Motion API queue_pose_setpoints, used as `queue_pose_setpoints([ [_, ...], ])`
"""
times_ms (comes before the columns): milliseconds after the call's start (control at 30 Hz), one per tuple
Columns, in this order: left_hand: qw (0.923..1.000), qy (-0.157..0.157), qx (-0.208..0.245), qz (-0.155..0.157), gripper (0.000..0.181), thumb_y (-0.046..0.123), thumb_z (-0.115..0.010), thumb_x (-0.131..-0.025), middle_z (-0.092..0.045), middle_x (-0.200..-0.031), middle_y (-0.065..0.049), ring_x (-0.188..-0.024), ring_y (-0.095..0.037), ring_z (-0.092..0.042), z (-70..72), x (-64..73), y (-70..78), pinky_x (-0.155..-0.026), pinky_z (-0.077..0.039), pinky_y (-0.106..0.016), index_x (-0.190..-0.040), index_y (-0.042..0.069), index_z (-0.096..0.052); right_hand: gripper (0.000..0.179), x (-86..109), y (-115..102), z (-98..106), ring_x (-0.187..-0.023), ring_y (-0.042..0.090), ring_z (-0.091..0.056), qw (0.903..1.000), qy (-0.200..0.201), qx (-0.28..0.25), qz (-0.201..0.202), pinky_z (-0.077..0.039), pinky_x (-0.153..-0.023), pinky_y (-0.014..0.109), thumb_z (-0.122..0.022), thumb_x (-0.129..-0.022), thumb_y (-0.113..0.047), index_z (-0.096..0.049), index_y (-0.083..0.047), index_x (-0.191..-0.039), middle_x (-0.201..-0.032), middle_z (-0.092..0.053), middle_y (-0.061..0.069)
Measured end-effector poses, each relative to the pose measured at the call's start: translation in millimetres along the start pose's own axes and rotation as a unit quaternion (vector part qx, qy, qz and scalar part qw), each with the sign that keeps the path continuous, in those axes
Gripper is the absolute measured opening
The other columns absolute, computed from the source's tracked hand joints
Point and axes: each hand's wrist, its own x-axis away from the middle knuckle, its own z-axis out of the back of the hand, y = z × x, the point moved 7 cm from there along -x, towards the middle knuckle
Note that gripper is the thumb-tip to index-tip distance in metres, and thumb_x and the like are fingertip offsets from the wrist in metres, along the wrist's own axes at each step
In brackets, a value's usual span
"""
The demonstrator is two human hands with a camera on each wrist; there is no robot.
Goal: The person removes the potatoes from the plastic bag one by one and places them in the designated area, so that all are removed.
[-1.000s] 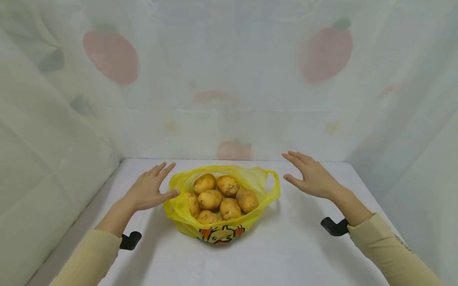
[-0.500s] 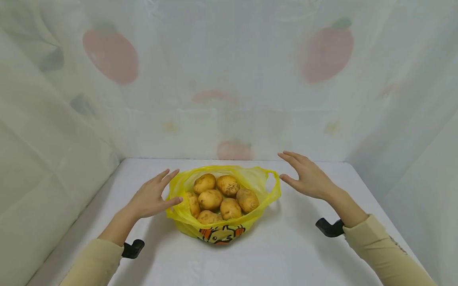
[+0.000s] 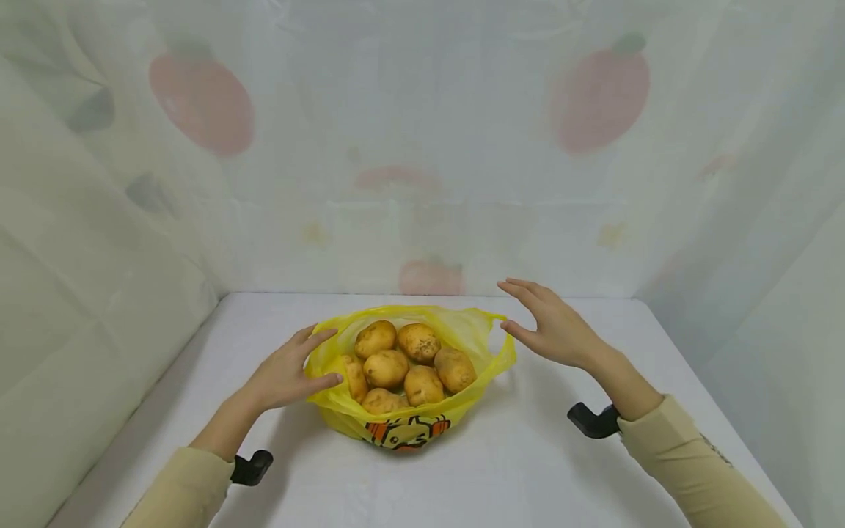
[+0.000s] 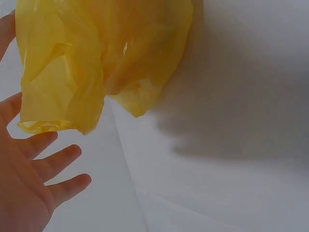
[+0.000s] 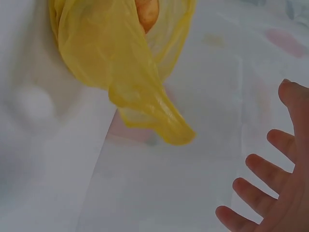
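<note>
A yellow plastic bag (image 3: 485, 378) with a cartoon print stands wide-mouthed on the white table, with several potatoes (image 3: 386, 368) inside. My left hand (image 3: 284, 372) is at the bag's left side, fingers spread, thumb and forefinger overlapping its rim. In the left wrist view, the bag's left handle (image 4: 63, 96) hangs in front of the spread fingers (image 4: 65, 162). My right hand (image 3: 554, 326) hovers by the right handle (image 3: 505, 341), thumb tip overlapping it in the head view. The right wrist view shows a gap between the right fingers (image 5: 263, 171) and the bag (image 5: 96, 53).
The bag rests on a white-covered table (image 3: 561, 469). Pale curtains with faded fruit prints (image 3: 422, 242) enclose the back and both sides. A black wrist mount (image 3: 252, 468) sticks out from the left sleeve, another mount (image 3: 593, 420) from the right.
Both hands have moved inward toward the bag, the left one also lower and nearer to me. The bag and potatoes have stayed in place.
</note>
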Motion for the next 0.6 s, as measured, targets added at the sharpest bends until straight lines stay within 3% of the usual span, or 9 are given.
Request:
queue_pose_setpoints([
  [333, 0.9994, 0.009, 0.027, 0.019, 0.086, 0.061, -0.065, -0.072, -0.032, -0.141, -0.026, -0.119, -0.048, -0.042, -6.4, -2.7, -2.5, -0.086, -0.038, -0.066, -0.141, 0.018, -0.037, 0.058, -7.9, -13.8, -14.4, -0.127, 0.029, -0.040, 0.9991, -0.031, -0.028, 0.000, -0.037, -0.100, 0.049, -0.058, -0.089, -0.034, -0.037, -0.015, -0.140, -0.141, -0.041, 0.007],
  [600, 0.9983, 0.010, 0.046, 0.034, 0.087, 0.051, -0.073, -0.069, -0.040, -0.135, -0.024, -0.114, -0.044, -0.047, -11.9, -5.8, -6.4, -0.086, -0.041, -0.061, -0.140, 0.014, -0.038, 0.058, -12.6, -23.7, -23.4, -0.128, 0.023, -0.039, 0.9942, -0.050, -0.095, -0.005, -0.038, -0.101, 0.046, -0.057, -0.090, -0.033, -0.036, -0.015, -0.141, -0.140, -0.041, 0.003],
])
